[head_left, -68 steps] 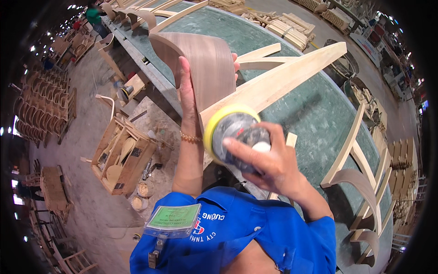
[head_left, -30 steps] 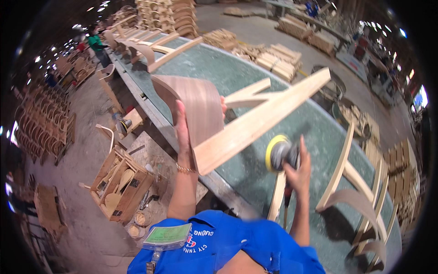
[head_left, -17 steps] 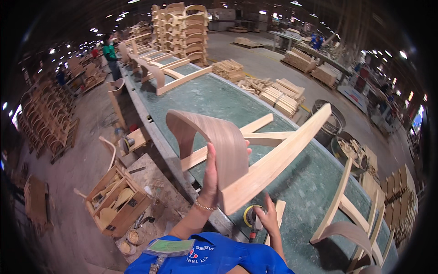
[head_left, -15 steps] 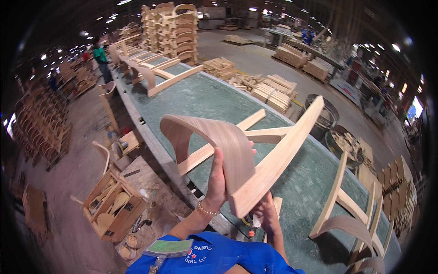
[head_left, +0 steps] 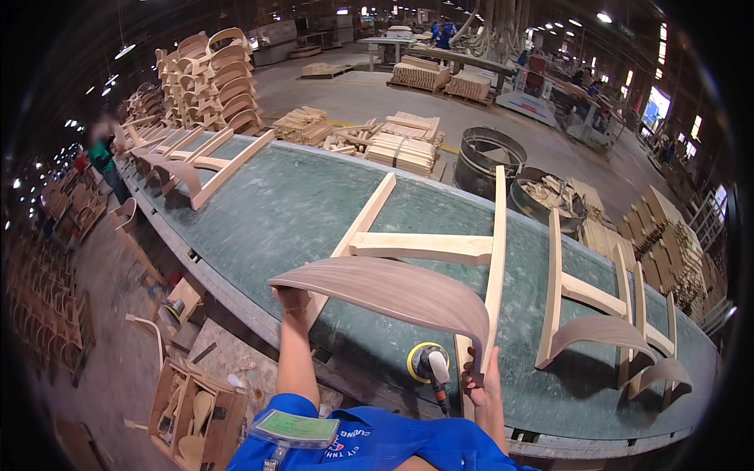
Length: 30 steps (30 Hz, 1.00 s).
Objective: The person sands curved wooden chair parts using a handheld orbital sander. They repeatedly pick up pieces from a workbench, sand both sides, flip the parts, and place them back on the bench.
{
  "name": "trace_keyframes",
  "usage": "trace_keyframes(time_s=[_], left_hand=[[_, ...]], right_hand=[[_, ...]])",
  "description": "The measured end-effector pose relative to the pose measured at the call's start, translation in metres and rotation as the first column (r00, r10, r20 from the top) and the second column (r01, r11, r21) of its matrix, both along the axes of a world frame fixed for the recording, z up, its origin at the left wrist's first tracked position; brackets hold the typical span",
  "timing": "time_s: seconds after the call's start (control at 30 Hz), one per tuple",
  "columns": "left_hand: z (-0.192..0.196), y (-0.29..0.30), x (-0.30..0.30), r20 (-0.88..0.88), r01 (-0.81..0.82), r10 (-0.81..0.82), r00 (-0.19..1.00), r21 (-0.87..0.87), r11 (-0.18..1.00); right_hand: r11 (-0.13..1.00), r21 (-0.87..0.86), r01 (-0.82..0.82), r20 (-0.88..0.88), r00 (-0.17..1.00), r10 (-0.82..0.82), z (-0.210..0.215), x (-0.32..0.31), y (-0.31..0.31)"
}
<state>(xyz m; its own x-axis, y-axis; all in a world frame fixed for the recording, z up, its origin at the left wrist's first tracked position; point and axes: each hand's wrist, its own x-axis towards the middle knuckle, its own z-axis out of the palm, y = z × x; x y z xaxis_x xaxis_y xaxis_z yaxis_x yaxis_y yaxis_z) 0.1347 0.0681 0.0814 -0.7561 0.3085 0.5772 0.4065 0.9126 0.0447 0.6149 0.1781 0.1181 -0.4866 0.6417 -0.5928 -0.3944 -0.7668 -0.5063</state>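
A wooden chair frame (head_left: pixel 422 246) with two long pale legs and a crossbar is tilted over the green tabletop; a curved brown backrest panel (head_left: pixel 385 284) joins its near end. My left hand (head_left: pixel 294 299) is closed around the left end of this panel, fingers partly hidden beneath it. My right hand (head_left: pixel 482 385) grips the right end, where the panel meets the leg. Just left of my right hand, an orbital sander (head_left: pixel 429 363) with a yellow-rimmed pad rests on the table. A narrow pale wood strip (head_left: pixel 463 369) shows beside it.
The long green table (head_left: pixel 267 208) carries more chair frames (head_left: pixel 593 292) at right and others (head_left: pixel 212 169) at far left. Beyond it are a metal drum (head_left: pixel 488 161), a bin of offcuts (head_left: pixel 550 196) and wood stacks (head_left: pixel 404 141). A wooden toolbox (head_left: pixel 224 420) sits at lower left; a co-worker in green (head_left: pixel 102 161) stands far left.
The chair frame has turned and come down to the table, backrest toward me. My left hand has moved left to the panel's end; my right hand has shifted right. The sander has come into view.
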Motion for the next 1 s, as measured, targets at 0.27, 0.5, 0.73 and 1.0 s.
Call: trace_keyframes(time_s=[0.27,0.5,0.73,1.0], left_hand=[[0.124,0.010,-0.016,-0.350,-0.639,-0.901,0.258,0.637,-0.430],[0.281,0.007,0.024,-0.332,-0.552,-0.826,0.456,0.622,-0.555],[0.300,0.013,0.075,-0.363,-0.346,-0.923,0.130,0.856,-0.385],[0.237,-0.050,0.095,-0.169,-0.156,-0.985,-0.033,0.974,-0.162]], right_hand=[[0.935,-0.349,-0.065,-0.354,0.933,-0.067,-0.024,-0.004,-0.036],[0.966,-0.166,-0.199,-0.234,0.959,0.158,-0.082,-0.072,-0.041],[-0.113,0.252,-0.961,0.654,0.255,-0.712,-0.045,-0.059,0.002],[0.166,0.209,-0.964,0.944,0.154,-0.293,-0.081,-0.058,-0.017]])
